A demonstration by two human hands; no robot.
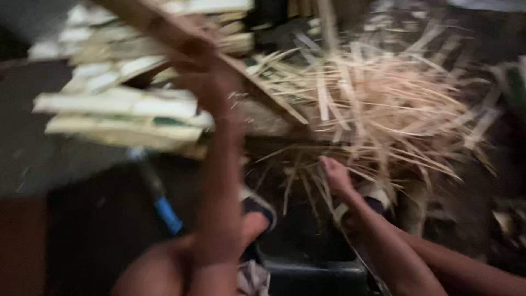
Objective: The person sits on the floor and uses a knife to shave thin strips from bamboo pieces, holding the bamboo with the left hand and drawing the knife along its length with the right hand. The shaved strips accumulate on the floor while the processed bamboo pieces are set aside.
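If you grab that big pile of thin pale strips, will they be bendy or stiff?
Probably bendy and light: the thin strips look long, narrow and curved where they splay out. They would likely slip apart, since they lie loose and tangled. The right hand reaches into them; the picture is blurred.

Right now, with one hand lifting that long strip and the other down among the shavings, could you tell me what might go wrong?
1. The left hand swings a long wooden strip fast enough to blur; it could knock the stacked slats beside it.
2. The right hand reaches bare into the pile of thin splinters, which could prick or cut it.
3. The dim, blurred view hides the floor near the blue-handled tool, so a foot could catch it.
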